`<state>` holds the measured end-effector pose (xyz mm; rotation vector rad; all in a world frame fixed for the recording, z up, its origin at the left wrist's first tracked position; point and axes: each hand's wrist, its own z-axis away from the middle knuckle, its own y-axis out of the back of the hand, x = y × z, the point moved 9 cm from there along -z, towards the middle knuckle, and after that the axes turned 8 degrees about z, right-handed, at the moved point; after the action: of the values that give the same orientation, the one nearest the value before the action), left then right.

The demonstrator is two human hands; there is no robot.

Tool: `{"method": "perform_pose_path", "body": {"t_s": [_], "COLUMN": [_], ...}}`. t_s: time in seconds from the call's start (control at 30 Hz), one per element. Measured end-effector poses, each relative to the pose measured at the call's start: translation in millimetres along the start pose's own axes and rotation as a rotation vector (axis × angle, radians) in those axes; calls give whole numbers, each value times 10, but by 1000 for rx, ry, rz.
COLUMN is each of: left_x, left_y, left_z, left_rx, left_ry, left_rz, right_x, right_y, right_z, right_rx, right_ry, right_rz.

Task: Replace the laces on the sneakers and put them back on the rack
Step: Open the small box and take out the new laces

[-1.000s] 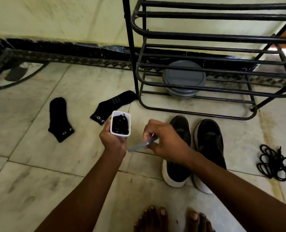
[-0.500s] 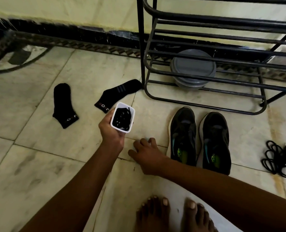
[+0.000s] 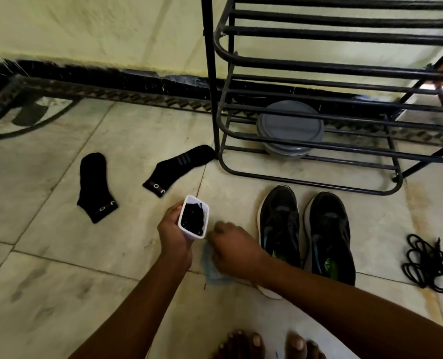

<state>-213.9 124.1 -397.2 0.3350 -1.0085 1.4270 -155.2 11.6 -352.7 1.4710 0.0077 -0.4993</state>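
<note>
Sneakers are sitting side by side on the tiled floor just in front of the black metal rack, toes pointing toward it — both dark, with green and teal showing inside, and I am seeing no laces threaded through them. My left hand is gripping a small white box, its open top facing up and a bundle of black laces sitting inside it. My right hand is hovering low just beside the box, fingers curled downward over a pale blue piece lying on the floor; motion blur is smearing the hand, so I cannot tell whether it is pinching that piece or only reaching over it. My right forearm is crossing over the heel of the nearer sneaker.

Off to the right, well apart from the shoes, a loose coil of black lace is lying on the tiles. Two black socks are lying flat to the left — one near the rack's leg, the other farther out. A grey round container is resting under the rack's lowest bars. My bare toes are showing at the bottom edge.
</note>
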Motion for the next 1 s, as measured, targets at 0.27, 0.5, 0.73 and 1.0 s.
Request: {"method": "perform_pose_path", "body": {"t_s": [0.27, 0.5, 0.73, 1.0], "left_x": [-144, -131, -221, 44], "left_y": [-44, -194, -148, 36], "left_z": [146, 261, 179, 211], "left_rx": [-124, -215, -94, 47], "left_ry": [67, 12, 171, 11], "left_rz": [-150, -353, -142, -178], "right_x": [180, 196, 285, 1035], "right_y": [437, 351, 450, 567], "right_z": [-165, -190, -248, -214], "right_rx": [102, 189, 319, 392], "right_ry": [68, 73, 101, -234], "right_rz": [-260, -313, -322, -464]}}
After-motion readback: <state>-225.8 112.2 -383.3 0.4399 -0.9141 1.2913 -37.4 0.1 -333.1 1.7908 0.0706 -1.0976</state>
